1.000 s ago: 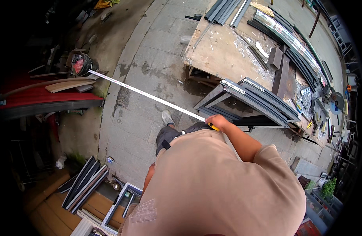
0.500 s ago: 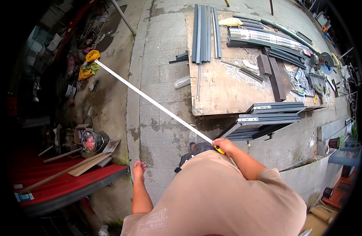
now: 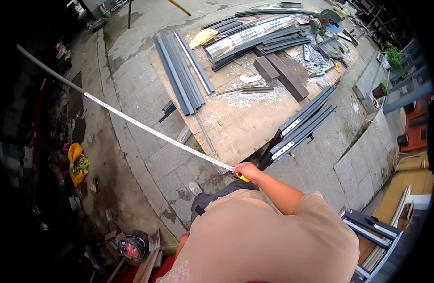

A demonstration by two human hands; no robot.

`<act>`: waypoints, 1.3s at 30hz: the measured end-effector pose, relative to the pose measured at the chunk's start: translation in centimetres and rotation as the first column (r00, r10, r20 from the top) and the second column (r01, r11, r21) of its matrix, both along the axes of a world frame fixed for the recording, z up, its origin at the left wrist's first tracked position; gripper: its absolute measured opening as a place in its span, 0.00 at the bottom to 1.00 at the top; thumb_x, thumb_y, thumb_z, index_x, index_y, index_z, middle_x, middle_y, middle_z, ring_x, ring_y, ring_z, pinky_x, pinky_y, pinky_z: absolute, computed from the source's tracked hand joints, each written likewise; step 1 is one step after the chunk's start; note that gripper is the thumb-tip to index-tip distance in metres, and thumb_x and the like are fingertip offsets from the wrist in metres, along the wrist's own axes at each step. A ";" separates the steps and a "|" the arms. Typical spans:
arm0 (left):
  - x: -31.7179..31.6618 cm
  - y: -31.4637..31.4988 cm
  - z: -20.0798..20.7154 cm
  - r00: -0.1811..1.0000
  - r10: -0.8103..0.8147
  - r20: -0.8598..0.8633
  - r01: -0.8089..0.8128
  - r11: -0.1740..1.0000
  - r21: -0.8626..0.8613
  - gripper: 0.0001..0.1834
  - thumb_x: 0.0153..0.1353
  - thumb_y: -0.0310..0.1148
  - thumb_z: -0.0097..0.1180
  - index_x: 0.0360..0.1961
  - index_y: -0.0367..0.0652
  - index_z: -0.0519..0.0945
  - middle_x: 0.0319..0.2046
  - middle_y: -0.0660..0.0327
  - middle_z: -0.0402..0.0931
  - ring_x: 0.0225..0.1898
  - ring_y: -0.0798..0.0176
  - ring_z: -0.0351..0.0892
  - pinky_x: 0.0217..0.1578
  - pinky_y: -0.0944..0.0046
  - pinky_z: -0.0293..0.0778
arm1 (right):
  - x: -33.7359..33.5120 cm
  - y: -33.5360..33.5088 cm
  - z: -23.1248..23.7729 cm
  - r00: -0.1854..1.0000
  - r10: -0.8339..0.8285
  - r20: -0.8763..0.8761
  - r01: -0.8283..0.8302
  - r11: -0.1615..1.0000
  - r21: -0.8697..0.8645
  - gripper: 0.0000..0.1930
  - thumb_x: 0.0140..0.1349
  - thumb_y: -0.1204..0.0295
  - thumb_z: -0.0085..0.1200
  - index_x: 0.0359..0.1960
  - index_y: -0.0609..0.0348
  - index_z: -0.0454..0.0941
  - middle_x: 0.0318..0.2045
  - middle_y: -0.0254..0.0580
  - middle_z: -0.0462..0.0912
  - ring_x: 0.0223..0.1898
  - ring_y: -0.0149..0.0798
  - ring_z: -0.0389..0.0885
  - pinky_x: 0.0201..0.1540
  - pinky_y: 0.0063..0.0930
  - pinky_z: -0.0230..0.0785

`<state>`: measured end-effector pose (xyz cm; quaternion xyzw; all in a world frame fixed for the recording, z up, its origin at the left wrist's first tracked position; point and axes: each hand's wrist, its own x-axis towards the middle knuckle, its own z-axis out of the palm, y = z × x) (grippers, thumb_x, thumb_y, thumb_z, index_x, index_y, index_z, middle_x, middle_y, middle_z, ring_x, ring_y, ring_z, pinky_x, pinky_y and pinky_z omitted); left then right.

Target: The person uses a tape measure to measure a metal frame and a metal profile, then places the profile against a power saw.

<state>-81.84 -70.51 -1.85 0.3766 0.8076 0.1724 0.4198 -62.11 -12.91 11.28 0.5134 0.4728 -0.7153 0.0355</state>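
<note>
One hand [image 3: 246, 170], right, clamped on yellow tape measure [image 3: 242, 177]; blade [image 3: 146, 128] extended; left hand unseen.

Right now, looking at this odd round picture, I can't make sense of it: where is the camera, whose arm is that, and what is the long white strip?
There is no machine here. A person wears a wide-angle camera on the head, looking down, so the picture bulges and straight edges bend near the rim. The big beige shape at the bottom is the person's own shirt.

The right hand holds a yellow tape measure case. The white strip is its tape, pulled out far to the upper left over the paving stones.

The left hand is hidden behind the body.

Ahead lies a wooden board carrying long grey metal profiles, dark bars and metal shavings. More dark profiles lean at its edge.
</note>
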 end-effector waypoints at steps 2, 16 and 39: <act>-5.1 1.7 -1.1 0.994 0.004 0.105 0.002 0.998 -0.057 0.12 0.78 0.41 0.53 0.49 0.47 0.84 0.43 0.58 0.88 0.38 0.59 0.87 0.40 0.57 0.82 | 0.6 0.3 -0.2 0.995 -0.100 -0.017 0.101 0.994 0.049 0.10 0.69 0.67 0.66 0.44 0.60 0.93 0.39 0.36 0.92 0.42 0.31 0.84 0.49 0.27 0.74; -42.7 34.2 6.4 0.750 0.586 0.307 -0.550 0.810 -0.204 0.12 0.82 0.41 0.50 0.58 0.48 0.75 0.43 0.60 0.85 0.36 0.65 0.85 0.34 0.64 0.80 | -1.8 -17.0 -0.3 0.747 -0.659 0.085 0.663 0.748 -0.027 0.11 0.70 0.63 0.67 0.43 0.56 0.91 0.38 0.32 0.88 0.41 0.29 0.79 0.46 0.25 0.70; -31.0 41.0 4.6 0.987 0.088 0.131 -0.031 0.921 -0.387 0.23 0.73 0.44 0.60 0.62 0.41 0.85 0.45 0.57 0.90 0.39 0.59 0.88 0.40 0.56 0.83 | 7.2 -15.8 -4.4 0.501 -0.865 0.028 0.864 0.502 0.040 0.09 0.72 0.69 0.62 0.46 0.61 0.89 0.31 0.33 0.86 0.28 0.28 0.81 0.32 0.23 0.71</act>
